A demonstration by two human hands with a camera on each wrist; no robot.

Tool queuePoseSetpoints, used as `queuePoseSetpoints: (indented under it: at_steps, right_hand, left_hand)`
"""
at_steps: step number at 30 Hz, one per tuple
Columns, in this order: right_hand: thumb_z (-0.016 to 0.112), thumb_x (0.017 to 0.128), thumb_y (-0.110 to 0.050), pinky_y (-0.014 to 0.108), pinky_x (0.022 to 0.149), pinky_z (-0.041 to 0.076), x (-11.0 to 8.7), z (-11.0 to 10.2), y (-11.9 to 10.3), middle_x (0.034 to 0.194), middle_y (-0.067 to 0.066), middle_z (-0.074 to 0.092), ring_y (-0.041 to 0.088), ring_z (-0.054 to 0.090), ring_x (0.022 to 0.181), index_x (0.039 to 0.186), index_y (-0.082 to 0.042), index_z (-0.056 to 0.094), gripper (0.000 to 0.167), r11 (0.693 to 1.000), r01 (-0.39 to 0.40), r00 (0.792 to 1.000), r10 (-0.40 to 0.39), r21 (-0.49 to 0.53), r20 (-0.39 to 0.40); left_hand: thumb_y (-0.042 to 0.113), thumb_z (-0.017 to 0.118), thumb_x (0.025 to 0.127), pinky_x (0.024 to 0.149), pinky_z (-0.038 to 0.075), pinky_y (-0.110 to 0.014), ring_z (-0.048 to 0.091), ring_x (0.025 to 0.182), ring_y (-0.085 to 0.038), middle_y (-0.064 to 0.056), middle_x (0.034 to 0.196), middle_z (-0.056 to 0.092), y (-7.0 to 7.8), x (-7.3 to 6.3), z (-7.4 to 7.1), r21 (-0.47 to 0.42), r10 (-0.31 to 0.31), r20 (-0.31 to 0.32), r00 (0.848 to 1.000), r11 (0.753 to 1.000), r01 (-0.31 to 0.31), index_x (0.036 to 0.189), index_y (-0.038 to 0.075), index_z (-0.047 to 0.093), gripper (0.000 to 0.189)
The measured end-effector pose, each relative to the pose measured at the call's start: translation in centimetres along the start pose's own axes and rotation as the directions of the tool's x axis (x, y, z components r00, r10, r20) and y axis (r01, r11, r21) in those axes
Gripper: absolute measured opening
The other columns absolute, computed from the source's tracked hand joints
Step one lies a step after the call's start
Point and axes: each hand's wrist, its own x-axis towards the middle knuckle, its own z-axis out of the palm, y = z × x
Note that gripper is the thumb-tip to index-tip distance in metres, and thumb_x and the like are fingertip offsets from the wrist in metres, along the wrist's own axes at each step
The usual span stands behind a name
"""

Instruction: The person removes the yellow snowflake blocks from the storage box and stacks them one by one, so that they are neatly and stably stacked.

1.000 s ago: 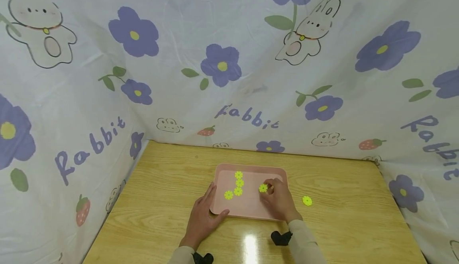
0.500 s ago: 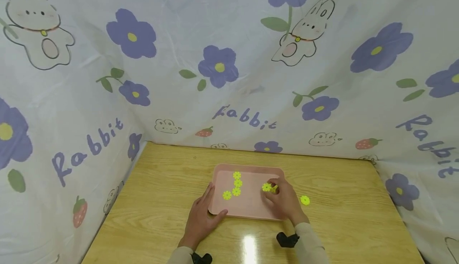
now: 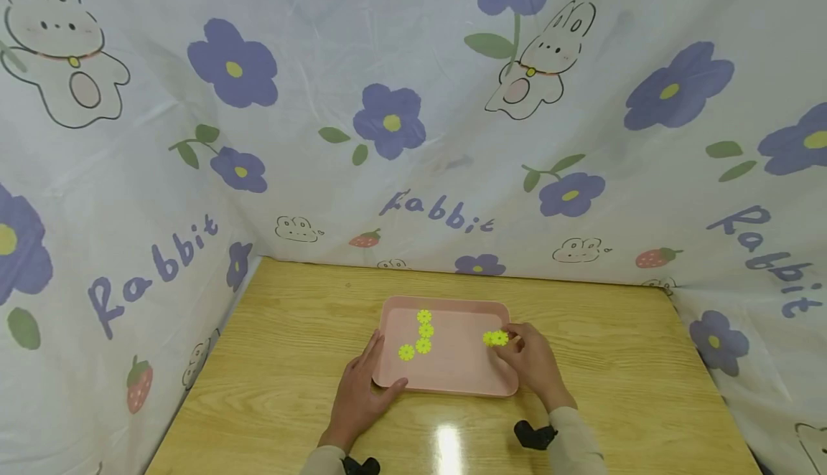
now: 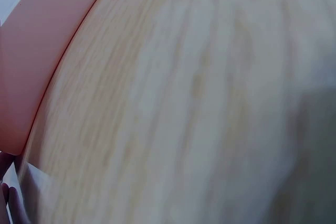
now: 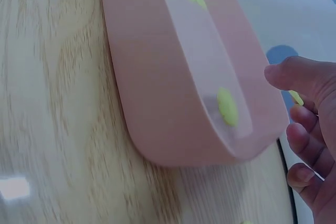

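Note:
My right hand (image 3: 536, 364) is over the tray's right end, pinching a yellow flower-shaped piece (image 3: 500, 338) between thumb and fingers. Under it, partly covered in the head view, another yellow flower piece lies in the tray; the right wrist view shows this lower piece (image 5: 227, 107) on the tray floor. Several more yellow flower pieces (image 3: 424, 331) form a bent line in the left half of the pink tray (image 3: 452, 374). My left hand (image 3: 358, 396) rests at the tray's near left corner, fingers straight along the left side and thumb at the front rim.
The tray stands on a wood-grain table (image 3: 291, 331). A white cloth (image 3: 310, 173) printed with rabbits and purple flowers hangs around the back and sides. Black wrist straps (image 3: 535, 435) sit at both wrists. A sliver of yellow piece (image 5: 246, 222) shows at the right wrist view's lower edge.
My right hand has moved right with the pinched flower piece, now overlapping the one in the tray. It now hides the piece on the table to the right. The left hand stays put.

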Motion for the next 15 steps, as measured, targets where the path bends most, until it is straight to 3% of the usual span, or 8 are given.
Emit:
queuePoseSetpoints:
  at_steps: [15]
  right_hand:
    - [0.083, 0.090, -0.018, 0.028, 0.066, 0.049, -1.0, -1.6, 2.2, 0.105, 0.010, 0.063, 0.019, 0.056, 0.083, 0.122, -0.002, 0.072, 0.038, 1.000, 0.010, 0.997, -0.012, -0.014, -0.076]
  left_hand:
    - [0.060, 0.072, 0.090, 0.113, 0.040, -0.055, 0.052, 0.140, -0.028, 0.001, 0.170, 0.029, 0.1, 0.0, 0.0, -0.002, -0.012, 0.004, 1.000, 1.000, 0.012, 0.163, 0.012, 0.036, 0.094]
